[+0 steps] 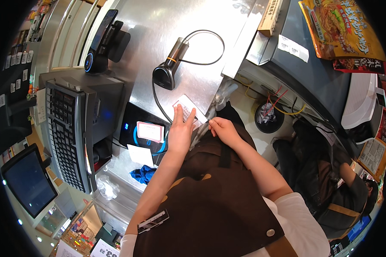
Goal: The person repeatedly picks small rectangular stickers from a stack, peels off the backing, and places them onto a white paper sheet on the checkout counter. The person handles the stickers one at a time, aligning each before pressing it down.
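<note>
My left hand [181,130] lies with its fingers spread on a printed slip [187,110] on the steel counter, pressing it flat. A white sheet of paper [197,113] sits under the slip, at the counter's edge. The fingertips of my right hand [224,130] are pinched together at the near corner of this white paper. Just left of my left hand, a small stack of red-bordered cards [150,131] rests on a black pad [127,136] with a lit blue ring. A blank white card [140,155] lies beside the pad.
A corded barcode scanner [167,72] lies farther up the steel counter [209,82]. At left stand a keyboard [66,138] and a black camera-like device [99,48]. A blue cloth [144,174] is near my left forearm. To the right are a waste bin [268,118] and a crouching person [325,186].
</note>
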